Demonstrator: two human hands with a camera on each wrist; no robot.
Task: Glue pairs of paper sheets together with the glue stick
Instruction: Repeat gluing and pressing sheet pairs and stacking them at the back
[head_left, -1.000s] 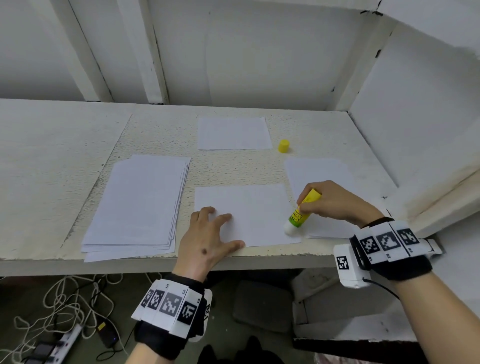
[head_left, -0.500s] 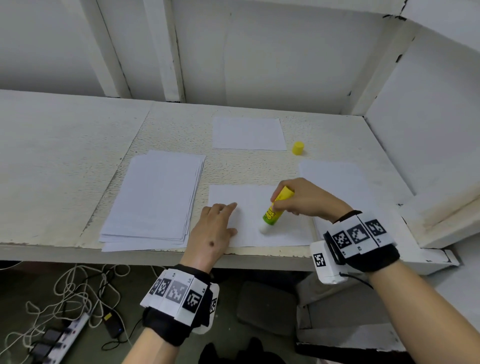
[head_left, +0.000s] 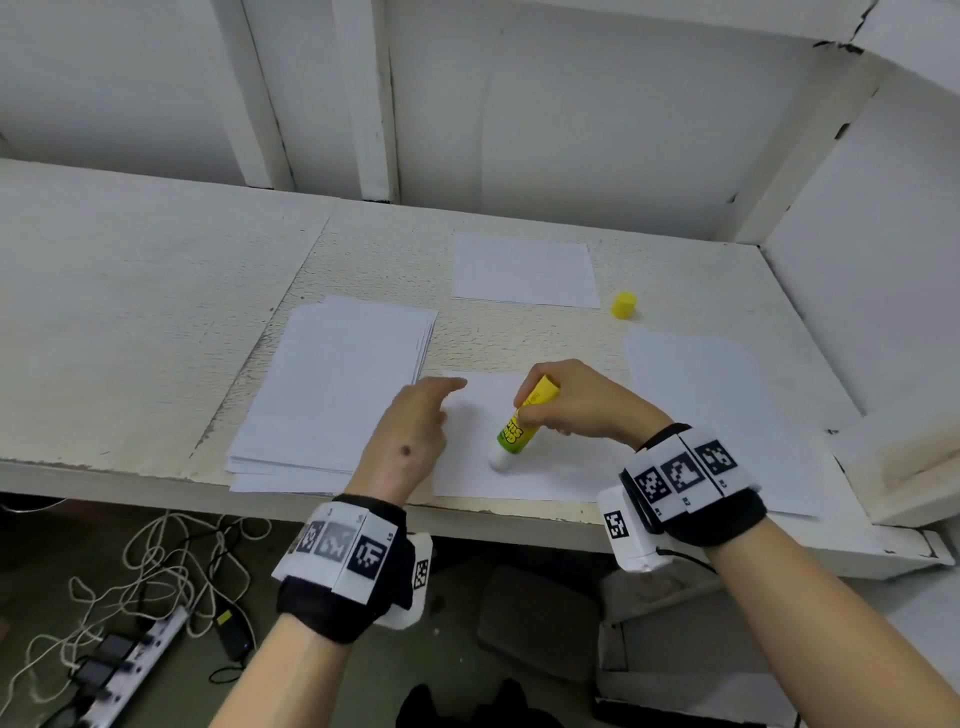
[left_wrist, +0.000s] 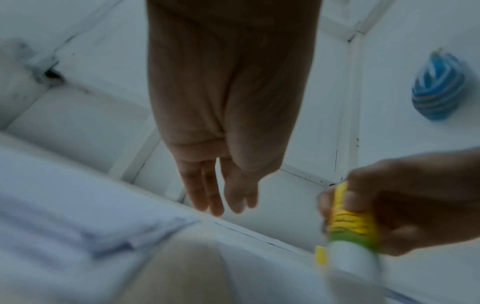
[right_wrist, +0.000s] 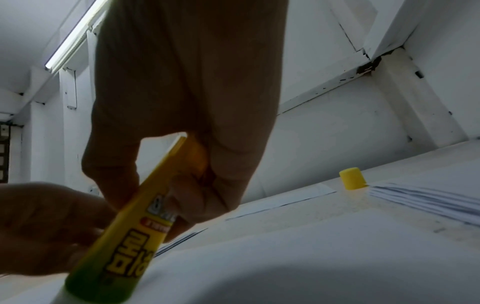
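The glue stick (head_left: 522, 423) stands tilted on the near sheet (head_left: 545, 467), its white tip down on the paper — the right hand (head_left: 576, 402) grips its yellow barrel with curled fingers. The left hand (head_left: 410, 436) lies at the sheet's left edge, fingers straight and relaxed, holding nothing. The yellow cap (head_left: 623, 304) stands well apart, beside the far sheet (head_left: 524, 273); a paper stack (head_left: 337, 384) lies left.

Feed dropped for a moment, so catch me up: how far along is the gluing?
Done, by the look of it: sheets lie set aside at the back and at the right; whether they are glued cannot be seen. In hand: the right hand rubs the uncapped glue stick on the front sheet, its yellow cap standing apart. Left: the paper stack beside the left hand.
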